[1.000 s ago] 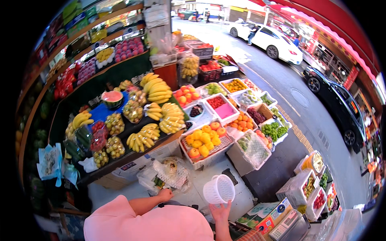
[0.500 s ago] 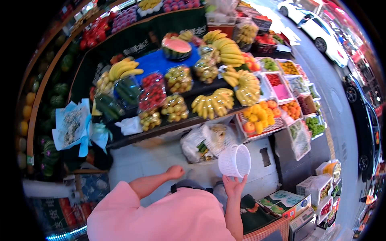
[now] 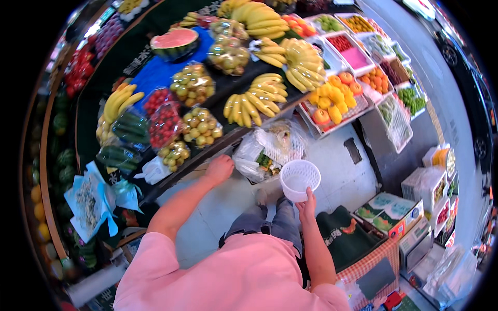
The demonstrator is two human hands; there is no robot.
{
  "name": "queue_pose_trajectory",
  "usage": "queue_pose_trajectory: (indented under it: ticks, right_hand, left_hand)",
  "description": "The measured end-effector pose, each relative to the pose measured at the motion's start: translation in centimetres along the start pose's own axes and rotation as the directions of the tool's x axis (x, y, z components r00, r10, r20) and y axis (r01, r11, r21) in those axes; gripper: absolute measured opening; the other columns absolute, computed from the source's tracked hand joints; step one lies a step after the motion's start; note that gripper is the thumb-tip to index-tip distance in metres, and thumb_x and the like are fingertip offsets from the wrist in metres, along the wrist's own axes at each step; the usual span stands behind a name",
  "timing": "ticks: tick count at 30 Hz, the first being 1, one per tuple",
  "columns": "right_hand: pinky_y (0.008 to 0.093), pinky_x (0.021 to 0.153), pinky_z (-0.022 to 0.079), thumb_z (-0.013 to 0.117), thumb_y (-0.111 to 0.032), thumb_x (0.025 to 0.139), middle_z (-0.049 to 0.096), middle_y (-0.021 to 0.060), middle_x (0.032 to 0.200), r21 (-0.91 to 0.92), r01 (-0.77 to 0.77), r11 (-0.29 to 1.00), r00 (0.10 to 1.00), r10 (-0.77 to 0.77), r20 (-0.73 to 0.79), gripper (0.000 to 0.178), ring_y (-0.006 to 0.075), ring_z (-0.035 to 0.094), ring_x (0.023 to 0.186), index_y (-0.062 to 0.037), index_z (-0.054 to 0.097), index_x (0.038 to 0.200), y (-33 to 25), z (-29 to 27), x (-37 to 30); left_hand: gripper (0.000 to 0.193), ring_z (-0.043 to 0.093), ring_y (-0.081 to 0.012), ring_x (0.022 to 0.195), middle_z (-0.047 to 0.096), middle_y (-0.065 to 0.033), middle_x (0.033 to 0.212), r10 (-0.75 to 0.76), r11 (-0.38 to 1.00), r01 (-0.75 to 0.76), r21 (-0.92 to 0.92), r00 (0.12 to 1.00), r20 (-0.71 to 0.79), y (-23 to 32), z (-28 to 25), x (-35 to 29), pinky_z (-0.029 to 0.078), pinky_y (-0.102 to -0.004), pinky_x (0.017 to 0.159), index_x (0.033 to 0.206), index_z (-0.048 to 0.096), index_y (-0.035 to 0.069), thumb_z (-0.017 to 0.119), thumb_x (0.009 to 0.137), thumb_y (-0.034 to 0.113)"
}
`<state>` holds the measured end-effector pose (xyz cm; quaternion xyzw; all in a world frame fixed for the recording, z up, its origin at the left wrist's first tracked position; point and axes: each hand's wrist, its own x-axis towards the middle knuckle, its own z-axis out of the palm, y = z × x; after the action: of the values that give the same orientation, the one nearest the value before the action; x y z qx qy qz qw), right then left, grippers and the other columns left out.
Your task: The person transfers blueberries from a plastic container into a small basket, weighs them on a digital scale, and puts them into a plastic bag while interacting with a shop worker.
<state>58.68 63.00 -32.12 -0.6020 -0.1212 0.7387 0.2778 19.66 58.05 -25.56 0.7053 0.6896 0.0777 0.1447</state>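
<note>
A white perforated plastic basket [image 3: 300, 180] is gripped at its near right rim by my right hand [image 3: 307, 205], thumb up and fingers wrapped underneath. Its opening faces up, and its inside looks bare. My left hand [image 3: 220, 169] hangs loosely curled beside the front edge of the fruit stand, with nothing visible in it. Just beyond the basket, on the floor, a crate lined with clear plastic bags [image 3: 249, 150] holds scraps and foam netting. Bagged green-brown fruit [image 3: 201, 127] lies on the stand nearest my left hand.
Banana bunches [image 3: 254, 101], a cut watermelon [image 3: 175, 45] and bagged red fruit [image 3: 165, 124] cover the stand. A tray of yellow and orange fruit [image 3: 332, 106] juts out at its right end. Printed cartons [image 3: 389, 210] and a scale [image 3: 415, 236] stand to my right.
The basket has turned from lying sideways on my open palm to opening upward, with my right hand now clasping its rim. My left hand has reached forward toward the stand. The view has shifted.
</note>
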Motion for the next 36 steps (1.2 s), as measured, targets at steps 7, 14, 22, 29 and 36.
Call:
queue_pose_trajectory:
  ticks: [7, 14, 22, 29, 36]
  right_hand:
    - [0.0492, 0.101, 0.036, 0.079, -0.049, 0.072, 0.037, 0.0249, 0.140, -0.591, 0.297, 0.750, 0.719, -0.583, -0.378, 0.104, 0.0366, 0.044, 0.123, -0.0011, 0.024, 0.146, 2.8, -6.6, 10.9]
    - [0.0504, 0.103, 0.036, 0.083, -0.048, 0.065, 0.043, 0.0320, 0.131, -0.795, -0.069, 0.603, 0.644, -0.581, -0.497, 0.110, 0.0478, 0.043, 0.120, 0.0059, 0.027, 0.143, 0.5, -14.1, 29.2]
    - [0.0474, 0.101, 0.038, 0.075, -0.057, 0.072, 0.048, 0.0213, 0.135, 0.142, -0.001, 0.990, 0.839, 0.078, -0.539, 0.098, 0.0351, 0.049, 0.122, 0.0027, 0.037, 0.139, 0.5, -16.2, 52.7]
    - [0.0491, 0.107, 0.031, 0.066, -0.061, 0.078, 0.042, 0.0174, 0.142, 0.363, -0.102, 0.926, 0.979, 0.158, -0.127, 0.092, 0.0353, 0.043, 0.128, -0.0067, 0.035, 0.145, 1.3, -10.7, 62.5]
    - [0.0450, 0.096, 0.045, 0.051, -0.042, 0.092, 0.054, 0.0162, 0.127, 0.384, 0.093, 0.919, 0.960, -0.185, 0.211, 0.056, 0.0319, 0.056, 0.113, -0.0079, 0.047, 0.136, 4.6, -7.4, 73.4]
  left_hand:
    - [0.012, 0.059, -0.0332, 0.093, 0.063, -0.0124, 0.095, -0.210, 0.975, 0.222, 0.000, 0.924, 0.320, 3.2, 5.1, 1.1, 0.050, -0.0437, 0.079, 0.085, 0.065, 0.006, 0.058, 0.085, 0.016]
    - [0.019, 0.060, -0.0354, 0.090, 0.065, -0.0163, 0.090, -0.363, 0.894, 0.447, 0.014, 0.707, 0.607, 8.2, 14.0, -9.2, 0.049, -0.0459, 0.080, 0.084, 0.069, 0.007, 0.058, 0.086, 0.022]
    - [0.017, 0.060, -0.0351, 0.088, 0.065, -0.0156, 0.090, -0.541, 0.769, 0.632, 0.098, 0.562, 0.626, 9.6, 20.5, -11.9, 0.048, -0.0448, 0.079, 0.089, 0.068, 0.005, 0.060, 0.085, 0.020]
    - [0.010, 0.060, -0.0343, 0.084, 0.063, -0.0139, 0.085, -0.621, 0.704, 0.708, 0.057, 0.574, 0.534, 11.4, 25.3, -9.3, 0.047, -0.0445, 0.075, 0.087, 0.064, 0.005, 0.061, 0.084, 0.013]
    - [0.012, 0.059, -0.0356, 0.086, 0.059, -0.0163, 0.089, -0.654, 0.726, 0.654, 0.210, 0.563, 0.505, 12.4, 27.6, -3.2, 0.046, -0.0441, 0.076, 0.093, 0.060, 0.004, 0.059, 0.083, 0.010]
